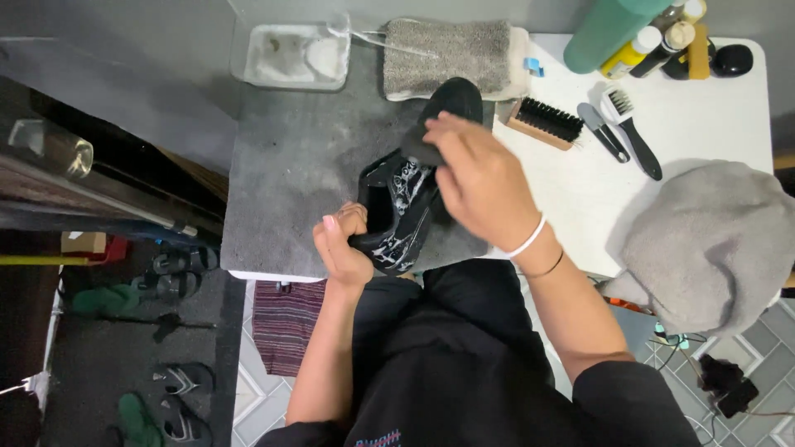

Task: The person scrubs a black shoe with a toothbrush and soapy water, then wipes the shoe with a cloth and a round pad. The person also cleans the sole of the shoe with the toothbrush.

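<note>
The left hand (pixel 344 248) is gripping the heel of a black shoe (pixel 410 194) — fingers curled tight round it — on the counter's grey mat (pixel 290 165), while the right hand (pixel 480 182) is pressing down, fingers bent, over its laces.

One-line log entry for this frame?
left hand: grips black shoe heel | right hand: presses dark cloth on shoe | surface: grey mat

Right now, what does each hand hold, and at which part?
The left hand grips the black shoe at its heel rim. The right hand rests on its upper; what it holds cannot be told.
</note>
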